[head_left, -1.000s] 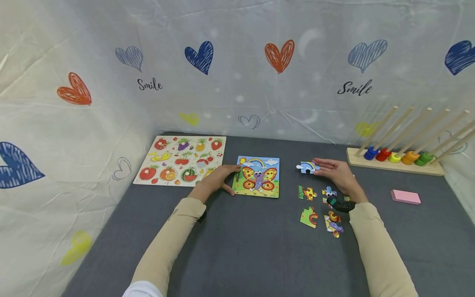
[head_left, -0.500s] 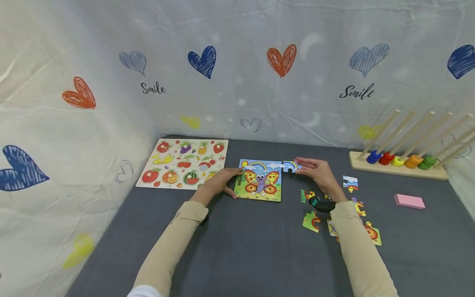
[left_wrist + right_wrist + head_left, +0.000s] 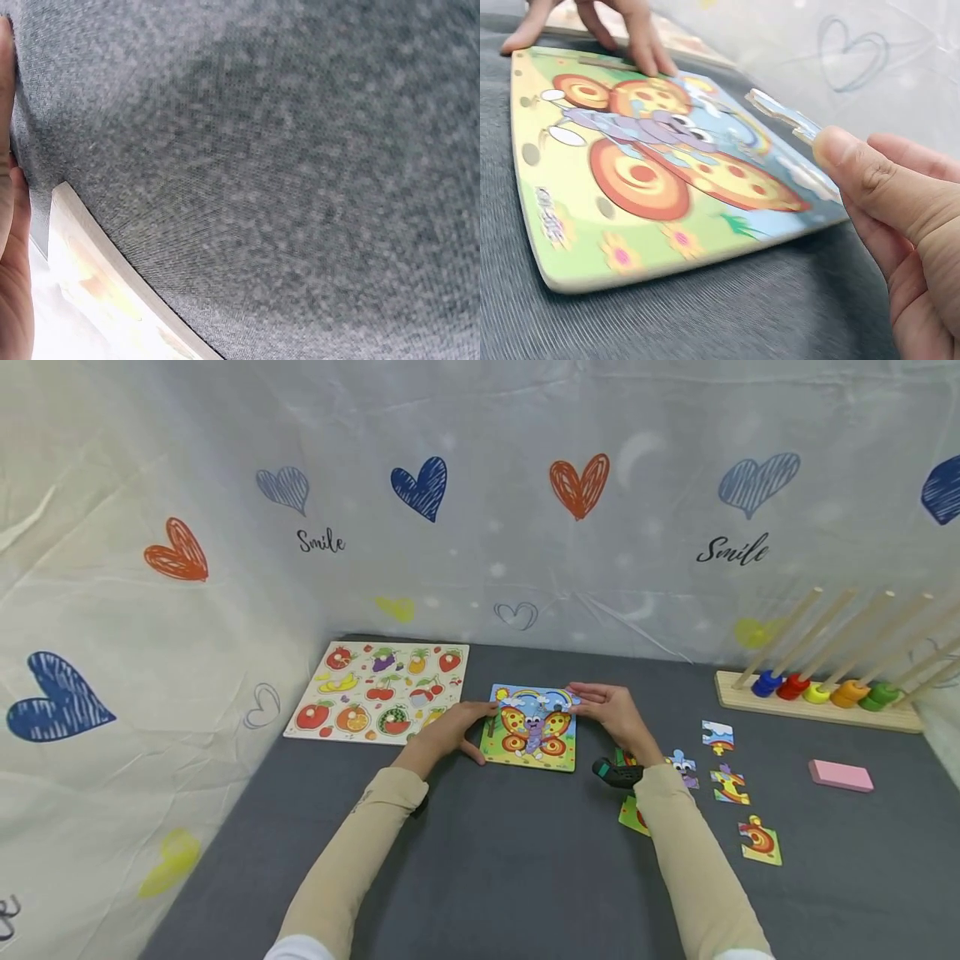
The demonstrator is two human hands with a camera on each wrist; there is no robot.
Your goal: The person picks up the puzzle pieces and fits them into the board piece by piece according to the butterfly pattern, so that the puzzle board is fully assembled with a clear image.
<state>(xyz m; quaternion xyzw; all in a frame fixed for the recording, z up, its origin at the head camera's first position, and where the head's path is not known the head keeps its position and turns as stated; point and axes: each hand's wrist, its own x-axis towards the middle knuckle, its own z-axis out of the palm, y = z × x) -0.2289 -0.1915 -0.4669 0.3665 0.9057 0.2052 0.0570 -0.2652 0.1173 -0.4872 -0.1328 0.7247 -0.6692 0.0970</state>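
Dark grey spreads across the table (image 3: 480,877). At its far left corner lies a cream board (image 3: 378,693), printed with red, yellow and purple fruit. Toward the far edge I see the butterfly board (image 3: 531,735): blue sky, rainbow, purple body, spotted orange-and-yellow wings. Near the far right corner, rings (image 3: 792,687) run blue, red, yellow, orange, green.

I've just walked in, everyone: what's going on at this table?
A person's right hand pinches a puzzle piece above the butterfly board, near its far right corner, while the left hand touches the board's left edge. Loose pieces lie to the right, some partly hidden by the right sleeve, and a fruit board lies to the left.
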